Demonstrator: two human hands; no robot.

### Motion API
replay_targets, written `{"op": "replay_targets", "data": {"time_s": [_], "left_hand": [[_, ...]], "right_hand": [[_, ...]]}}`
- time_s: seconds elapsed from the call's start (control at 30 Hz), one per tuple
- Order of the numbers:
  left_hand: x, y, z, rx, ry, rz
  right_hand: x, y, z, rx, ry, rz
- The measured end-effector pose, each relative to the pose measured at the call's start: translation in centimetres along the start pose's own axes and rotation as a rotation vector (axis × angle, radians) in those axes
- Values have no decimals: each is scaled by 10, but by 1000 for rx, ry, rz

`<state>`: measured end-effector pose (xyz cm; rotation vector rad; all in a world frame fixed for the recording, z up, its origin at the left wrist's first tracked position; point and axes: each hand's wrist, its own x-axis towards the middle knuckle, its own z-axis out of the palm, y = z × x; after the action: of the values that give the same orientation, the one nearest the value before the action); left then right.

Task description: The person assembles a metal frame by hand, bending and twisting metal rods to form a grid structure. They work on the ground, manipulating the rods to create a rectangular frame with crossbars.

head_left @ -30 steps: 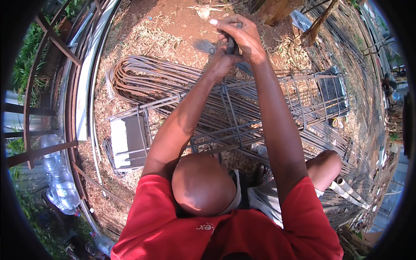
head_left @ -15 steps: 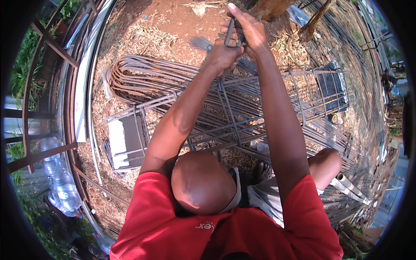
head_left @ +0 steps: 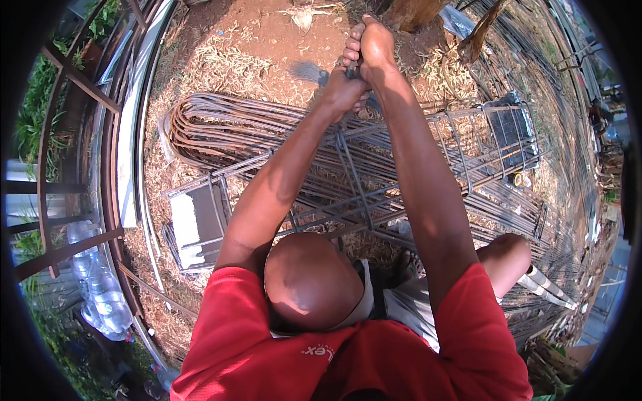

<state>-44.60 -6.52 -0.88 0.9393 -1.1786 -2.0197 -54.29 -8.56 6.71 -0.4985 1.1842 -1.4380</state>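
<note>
Both arms reach far forward, over a long rebar cage (head_left: pixel 361 194). My right hand (head_left: pixel 376 43) is closed at the top, its fingers curled round the handles of a dark metal tool (head_left: pixel 352 69) that looks like pincers. Just below, my left hand (head_left: pixel 343 92) is closed on the same tool. Its jaws are hidden by my hands and the bars, so I cannot tell what they bite on. Beneath the left hand a stirrup (head_left: pixel 349 160) crosses the cage's long bars. A fan of thin grey wires (head_left: pixel 307 71) lies on the soil left of the hands.
Bent rebar rods (head_left: pixel 200 127) lie in a bundle under the cage. A white-faced block (head_left: pixel 187 224) stands at its left end, a dark block (head_left: pixel 511 134) at its right. My bent knee (head_left: pixel 311 281) is close below. Plastic bottles (head_left: pixel 100 287) lie beyond the rails at left.
My right hand has turned and tightened: its thumb, stretched out before, is now folded in, and the handles are more covered. My left hand has dropped slightly, still gripping.
</note>
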Motion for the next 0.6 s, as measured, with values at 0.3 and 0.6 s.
{"op": "replay_targets", "data": {"time_s": [0.3,0.6], "left_hand": [[-42,0,14,618,-335,151],[-80,-31,65,573,-679,18]], "right_hand": [[-110,7,-78,311,-111,-258],[-190,0,-165,477,-66,-343]]}}
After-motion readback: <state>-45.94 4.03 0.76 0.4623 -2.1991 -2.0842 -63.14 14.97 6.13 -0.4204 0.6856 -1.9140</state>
